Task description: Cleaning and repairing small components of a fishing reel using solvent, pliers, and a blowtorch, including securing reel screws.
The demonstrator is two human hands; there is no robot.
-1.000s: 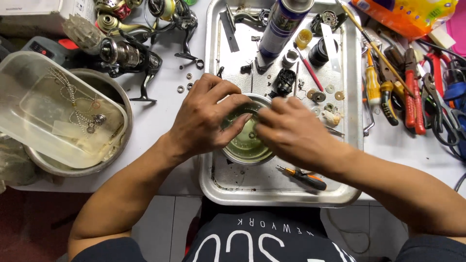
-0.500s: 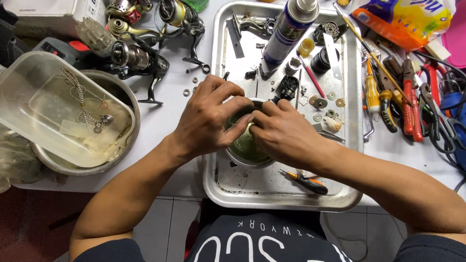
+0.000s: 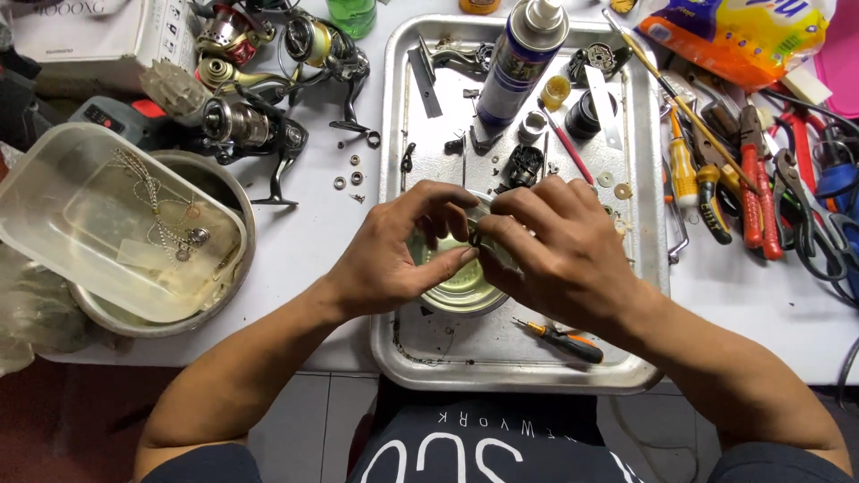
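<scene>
Both of my hands meet over a small round metal bowl (image 3: 458,286) that sits in a steel tray (image 3: 420,344). My left hand (image 3: 398,255) curls around the bowl's left rim, fingers bent towards the middle. My right hand (image 3: 555,255) comes in from the right, and its fingertips pinch a small metal part (image 3: 477,234) just above the bowl. The part is mostly hidden by the fingers of both hands.
The tray also holds a spray can (image 3: 519,63), loose small parts and a small orange screwdriver (image 3: 562,338). Fishing reels (image 3: 259,125) lie at the upper left, a plastic tub (image 3: 112,224) rests on a metal basin, and pliers and screwdrivers (image 3: 743,188) lie to the right.
My hands have stayed over the bowl while the fingers shifted slightly around the small part. The camera view has drifted a little.
</scene>
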